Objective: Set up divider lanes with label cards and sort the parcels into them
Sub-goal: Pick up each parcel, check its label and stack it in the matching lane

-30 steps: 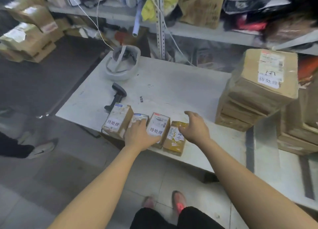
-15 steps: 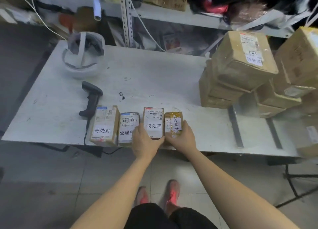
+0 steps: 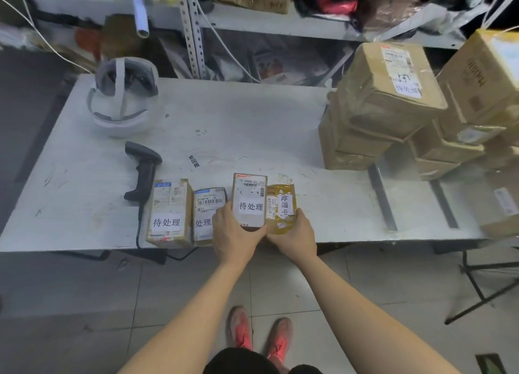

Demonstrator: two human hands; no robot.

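Note:
Several small parcels stand in a row at the near edge of the white table (image 3: 252, 126). From the left: a brown box (image 3: 168, 213) with a white label card, a flatter white-labelled parcel (image 3: 206, 205), a taller box (image 3: 250, 196) with a label card, and a yellow-taped parcel (image 3: 280, 205). My left hand (image 3: 234, 233) grips the near end of the taller box. My right hand (image 3: 295, 234) holds the near end of the yellow-taped parcel. The two held parcels touch side by side.
A black barcode scanner (image 3: 143, 168) lies left of the row, its cable hanging over the edge. A white headset (image 3: 122, 98) sits at the back left. Stacked cardboard boxes (image 3: 384, 104) fill the right side. Shelving runs behind the table.
The view swung to face the table squarely. Both hands dropped from on top of the parcels to their near ends, and the two right-hand parcels now stand straight side by side.

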